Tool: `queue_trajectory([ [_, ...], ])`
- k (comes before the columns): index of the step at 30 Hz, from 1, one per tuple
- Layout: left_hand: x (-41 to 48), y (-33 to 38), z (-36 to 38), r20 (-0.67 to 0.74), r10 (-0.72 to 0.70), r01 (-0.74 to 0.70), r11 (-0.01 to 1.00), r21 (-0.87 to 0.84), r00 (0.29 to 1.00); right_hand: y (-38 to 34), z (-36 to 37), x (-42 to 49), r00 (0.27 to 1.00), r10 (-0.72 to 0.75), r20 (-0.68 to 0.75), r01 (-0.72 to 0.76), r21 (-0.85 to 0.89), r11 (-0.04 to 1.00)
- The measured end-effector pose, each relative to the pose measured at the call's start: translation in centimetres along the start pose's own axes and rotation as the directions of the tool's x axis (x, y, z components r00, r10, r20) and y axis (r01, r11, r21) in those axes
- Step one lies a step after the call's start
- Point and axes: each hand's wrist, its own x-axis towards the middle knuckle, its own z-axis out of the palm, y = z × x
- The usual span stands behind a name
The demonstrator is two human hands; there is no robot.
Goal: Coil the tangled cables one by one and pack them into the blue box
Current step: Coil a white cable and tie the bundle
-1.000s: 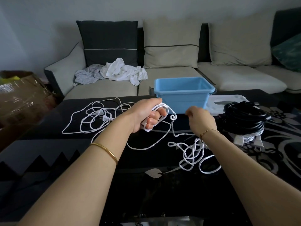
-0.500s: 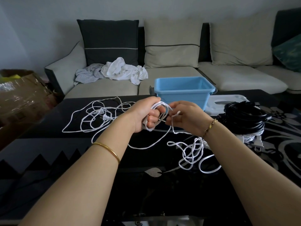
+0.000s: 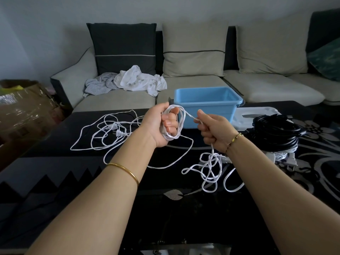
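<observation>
My left hand (image 3: 161, 126) grips a small coil of white cable (image 3: 179, 120) above the dark table. A strand runs from the coil to my right hand (image 3: 214, 129), which pinches it; from there the cable drops into a loose tangle (image 3: 211, 170) on the table. Behind both hands stands the blue box (image 3: 207, 105), open and with nothing visible inside. More tangled white cable with plugs (image 3: 114, 131) lies to the left. A coiled black cable (image 3: 276, 133) sits at the right.
A white lid (image 3: 257, 115) lies beside the blue box, behind the black coil. White plugs (image 3: 287, 159) lie under the black coil. The sofa with crumpled clothes (image 3: 132, 81) runs behind the table (image 3: 55, 172). A cardboard box (image 3: 20, 107) stands at the left.
My right hand swung in to the coil, then drew back to the right with the strand. Another loop now lies round my left hand, which has risen a little.
</observation>
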Motion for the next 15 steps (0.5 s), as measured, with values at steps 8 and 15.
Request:
queue_trajectory([
  [8, 0.2, -0.4, 0.3, 0.011, 0.023, -0.021, 0.995, -0.101, 1.000, -0.3, 0.6, -0.3, 0.984, 0.180, -0.007, -0.180, -0.045, 0.983],
  [15, 0.6, 0.1, -0.7, -0.011, 0.118, -0.117, 0.968, -0.224, 0.993, -0.3, 0.3, -0.3, 0.997, 0.034, 0.075, -0.033, -0.013, 0.999],
])
